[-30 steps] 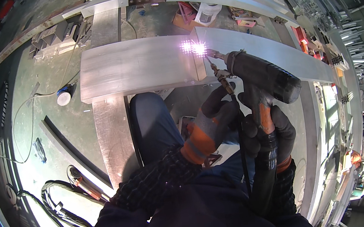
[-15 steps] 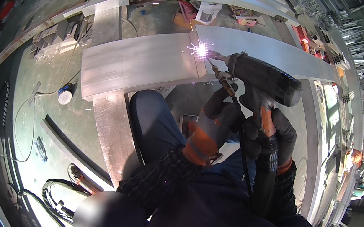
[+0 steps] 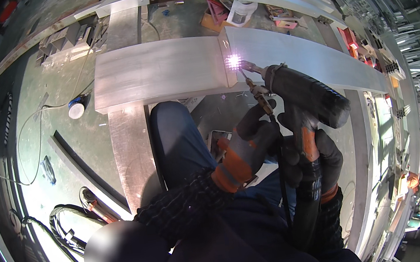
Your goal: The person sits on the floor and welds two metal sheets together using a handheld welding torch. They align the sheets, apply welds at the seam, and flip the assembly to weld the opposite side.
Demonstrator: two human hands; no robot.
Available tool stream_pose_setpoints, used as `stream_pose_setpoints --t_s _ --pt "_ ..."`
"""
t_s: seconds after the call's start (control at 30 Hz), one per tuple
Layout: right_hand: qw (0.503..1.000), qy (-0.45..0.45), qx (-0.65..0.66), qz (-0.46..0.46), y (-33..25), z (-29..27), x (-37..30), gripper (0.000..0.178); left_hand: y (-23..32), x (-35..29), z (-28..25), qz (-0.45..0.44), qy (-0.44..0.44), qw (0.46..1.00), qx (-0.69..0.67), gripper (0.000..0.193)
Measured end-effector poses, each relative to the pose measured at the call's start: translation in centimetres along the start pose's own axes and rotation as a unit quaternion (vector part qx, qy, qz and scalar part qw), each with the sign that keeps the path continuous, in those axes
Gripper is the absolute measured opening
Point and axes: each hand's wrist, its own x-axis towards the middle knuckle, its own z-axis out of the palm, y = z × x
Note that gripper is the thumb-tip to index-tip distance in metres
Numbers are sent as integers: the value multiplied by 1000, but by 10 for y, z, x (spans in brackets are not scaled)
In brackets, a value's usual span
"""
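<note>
My right hand (image 3: pixel 329 153), in a dark glove with an orange cuff, is wrapped round the handle of a black welding gun (image 3: pixel 307 98). From the gun's tip glows a bright welding arc (image 3: pixel 234 62), at the joint between a left metal beam (image 3: pixel 157 74) and a right metal beam (image 3: pixel 290 52). My left hand (image 3: pixel 253 138), gloved in orange and grey, has its fingers closed on a slim brass-coloured nozzle (image 3: pixel 258 92) with a black hose running down from it. The nozzle's thin tip points close to the arc. Glare hides the exact weld spot.
Beneath the left beam runs a flat metal crosspiece (image 3: pixel 133 151), left of my knee (image 3: pixel 173 125). A dark angled bar (image 3: pixel 85 171), a grinder-like tool (image 3: pixel 95 205) and coiled black cable (image 3: pixel 63 224) lie on the floor. A white bucket (image 3: pixel 242 13) stands beyond the beams.
The arc has shifted slightly toward me along the joint, and its flying sparks have shrunk to a compact glow. Both hands keep their holds, nearly in place.
</note>
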Motion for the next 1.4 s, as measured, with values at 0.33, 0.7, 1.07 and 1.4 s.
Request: stream_pose_setpoints --t_s 0.33,0.7,1.07,1.4 --pt "1000 18 9 -10 6 -9 -9 62 1 -11 3 -12 -10 999 31 49" --pt "999 45 -7 1 7 -8 -21 63 4 -21 7 -33 -24 999 26 51" --pt "999 34 -11 20 9 -9 -33 70 -3 -33 7 18 -52 998 -10 51" --pt "986 149 -65 -26 19 -5 -44 69 -7 -41 7 -17 -24 998 52 49"
